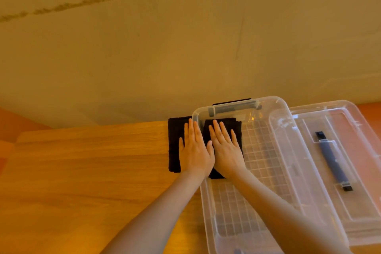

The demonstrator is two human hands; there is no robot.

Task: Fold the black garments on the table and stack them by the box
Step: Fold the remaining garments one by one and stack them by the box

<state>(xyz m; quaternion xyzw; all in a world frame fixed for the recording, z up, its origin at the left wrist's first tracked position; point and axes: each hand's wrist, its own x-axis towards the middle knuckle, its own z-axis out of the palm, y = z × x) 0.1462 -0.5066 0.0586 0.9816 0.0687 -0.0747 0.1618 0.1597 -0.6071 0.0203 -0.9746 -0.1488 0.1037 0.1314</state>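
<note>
garment: a folded black garment (174, 146) lies flat at the far edge of the desk (82, 161), hard against the left wall of the box (257, 171); seen partly through the clear plastic, so whether its right part sits inside the box or just beside it cannot be told.
left hand: left hand (194, 150), fingers straight and together, palm pressed flat on the cloth; nothing held.
right hand: right hand (225, 150), likewise spread flat, pressing the cloth's right part; the two thumbs nearly touch.
grip: both open and flat, pushing down only; no pinch on any fold.
handling: likely light, soft and limp; it would sag if lifted by one corner, so taking it under both short edges, or sliding flat palms beneath, should keep the folds. Matte weave, probably not slippery on wood.
shape: a neat dark rectangle, edges fairly square, several layers thick by the look.
box: clear, rigid plastic, rounded corners, gridded floor, dark handle at the far end.
lid: the lid (334, 161) lies right of the box, clear, with a dark blue handle bar.
desk surface: smooth wood grain, warm orange light.
wall: plain wall (185, 37) behind, with a rough seam.
</note>
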